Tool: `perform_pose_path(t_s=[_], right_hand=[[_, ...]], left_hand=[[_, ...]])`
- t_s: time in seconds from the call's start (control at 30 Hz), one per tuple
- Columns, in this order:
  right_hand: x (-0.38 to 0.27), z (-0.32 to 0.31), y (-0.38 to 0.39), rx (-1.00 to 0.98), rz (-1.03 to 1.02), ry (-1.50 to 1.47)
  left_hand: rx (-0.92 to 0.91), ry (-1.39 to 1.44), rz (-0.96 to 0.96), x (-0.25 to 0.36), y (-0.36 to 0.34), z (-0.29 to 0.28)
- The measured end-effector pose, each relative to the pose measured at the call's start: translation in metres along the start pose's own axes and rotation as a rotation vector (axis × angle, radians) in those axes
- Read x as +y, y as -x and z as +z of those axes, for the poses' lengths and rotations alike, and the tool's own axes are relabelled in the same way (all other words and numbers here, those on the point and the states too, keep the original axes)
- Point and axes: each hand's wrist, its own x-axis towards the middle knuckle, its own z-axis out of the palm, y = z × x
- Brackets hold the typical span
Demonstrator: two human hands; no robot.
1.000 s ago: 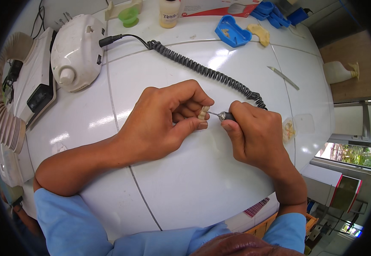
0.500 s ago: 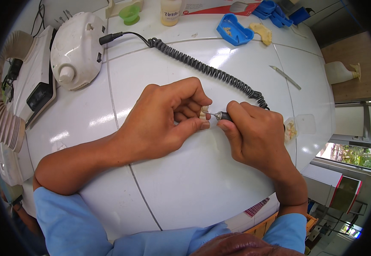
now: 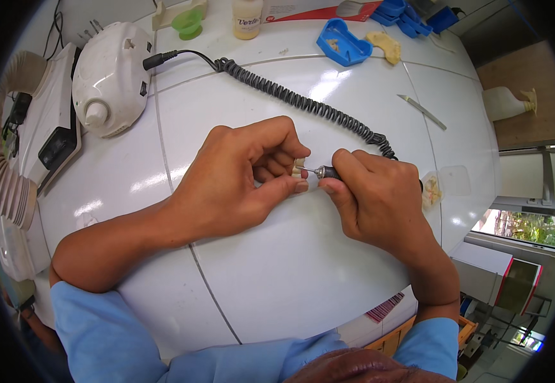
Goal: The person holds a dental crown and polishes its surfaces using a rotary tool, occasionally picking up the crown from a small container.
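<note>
Between the thumb and index finger of my left hand [image 3: 236, 175] is a small cream-coloured dental piece [image 3: 298, 163], apparently a short row of teeth. The fingers partly cover it. My right hand [image 3: 382, 198] is wrapped round a dark rotary handpiece [image 3: 330, 172] with a metal collar. Its thin bur points left and meets, or nearly meets, the dental piece; actual contact is too small to make out. From behind my right hand, a coiled black cord [image 3: 303, 97] runs up to a white control unit [image 3: 111, 76] with a knob.
A scalpel-like knife [image 3: 422, 112] lies beyond my right hand. Farther back are a blue mould tray [image 3: 354, 54], a yellowish cast [image 3: 386, 46], a bottle [image 3: 247, 19] and a green cup [image 3: 188, 23]. A clear box [image 3: 454, 181] sits right. A ribbed hose [image 3: 3, 172] curves at left.
The whole view has shifted a little, moving the table items and both hands slightly left in the picture. Both grips stay the same, with the bur still at the dental piece.
</note>
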Motion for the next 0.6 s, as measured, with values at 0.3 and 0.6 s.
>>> perform_pose_path(t_s=[0.3, 0.6], right_hand=[[0.0007, -0.0015, 0.0000, -0.007, -0.009, -0.012], [0.0012, -0.0015, -0.0007, 0.003, 0.005, -0.039]], left_hand=[[-0.009, 0.019, -0.009, 0.0008, -0.0009, -0.0005], [-0.007, 0.001, 0.039, -0.0042, -0.0010, 0.0009]])
